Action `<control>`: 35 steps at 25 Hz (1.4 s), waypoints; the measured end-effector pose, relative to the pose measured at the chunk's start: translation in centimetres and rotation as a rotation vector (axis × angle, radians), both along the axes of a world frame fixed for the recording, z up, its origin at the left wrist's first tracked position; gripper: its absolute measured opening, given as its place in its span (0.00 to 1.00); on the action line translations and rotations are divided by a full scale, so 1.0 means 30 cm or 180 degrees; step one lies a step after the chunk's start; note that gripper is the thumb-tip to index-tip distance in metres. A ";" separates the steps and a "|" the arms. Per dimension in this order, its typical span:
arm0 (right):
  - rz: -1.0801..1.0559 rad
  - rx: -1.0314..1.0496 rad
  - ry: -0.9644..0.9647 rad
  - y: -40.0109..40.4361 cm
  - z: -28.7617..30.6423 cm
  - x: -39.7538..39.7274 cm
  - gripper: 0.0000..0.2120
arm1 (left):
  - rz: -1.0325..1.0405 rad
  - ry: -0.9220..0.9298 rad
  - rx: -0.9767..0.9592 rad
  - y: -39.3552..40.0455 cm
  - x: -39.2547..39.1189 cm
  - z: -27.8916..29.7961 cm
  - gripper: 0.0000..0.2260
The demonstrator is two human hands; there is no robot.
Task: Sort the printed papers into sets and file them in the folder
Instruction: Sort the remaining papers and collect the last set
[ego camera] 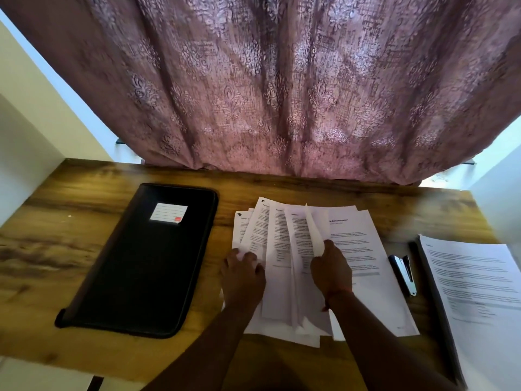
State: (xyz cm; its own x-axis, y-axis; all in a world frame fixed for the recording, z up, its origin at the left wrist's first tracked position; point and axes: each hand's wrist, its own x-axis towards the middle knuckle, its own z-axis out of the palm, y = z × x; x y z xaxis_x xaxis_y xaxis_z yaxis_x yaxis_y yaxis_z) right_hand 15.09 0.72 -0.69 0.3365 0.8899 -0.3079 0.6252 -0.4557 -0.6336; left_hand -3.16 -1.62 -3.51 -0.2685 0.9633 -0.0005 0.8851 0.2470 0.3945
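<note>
Several printed papers [363,249] lie fanned out in the middle of the wooden desk [56,249]. My left hand [242,275] grips the lower left part of the fan, fingers curled over the sheet edges. My right hand [331,269] pinches one sheet [314,232] and lifts it on edge above the rest. A closed black zip folder [141,266] with a white label lies flat to the left of the papers. A second pile of printed sheets [476,292] sits at the right edge of the desk.
A black and white stapler [403,273] lies between the fanned papers and the right pile, with a dark pen [413,246] just beyond it. A patterned mauve curtain [267,88] hangs behind the desk. White walls flank both sides.
</note>
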 end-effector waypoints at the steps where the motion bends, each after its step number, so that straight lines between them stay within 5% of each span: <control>1: 0.0017 -0.0032 0.0000 0.000 0.002 0.000 0.12 | 0.0069 -0.0100 -0.0059 0.006 -0.015 0.005 0.13; 8: 0.0131 -0.0120 0.0098 0.012 0.037 0.013 0.15 | 0.0583 -0.0573 -0.0287 0.047 -0.037 0.051 0.22; 13: 0.0168 -0.0112 0.0130 0.017 0.054 0.022 0.16 | 0.0289 -0.0476 -0.0244 0.064 -0.058 0.041 0.13; 17: 0.0190 -0.0119 0.0136 0.021 0.049 0.032 0.16 | 0.0597 -0.1219 0.0252 0.068 -0.036 0.070 0.15; 20: 0.0191 -0.0095 0.0144 0.023 0.046 0.034 0.15 | 0.0388 -0.1392 -0.0132 0.071 -0.034 0.087 0.14; 29: 0.0237 -0.0282 0.0173 0.054 0.054 0.045 0.15 | -0.0321 -0.0515 0.0299 0.039 -0.032 0.113 0.11; 35: 0.0300 -0.0362 0.0235 0.065 0.062 0.055 0.16 | -0.0777 0.0194 0.0007 0.028 -0.026 0.094 0.17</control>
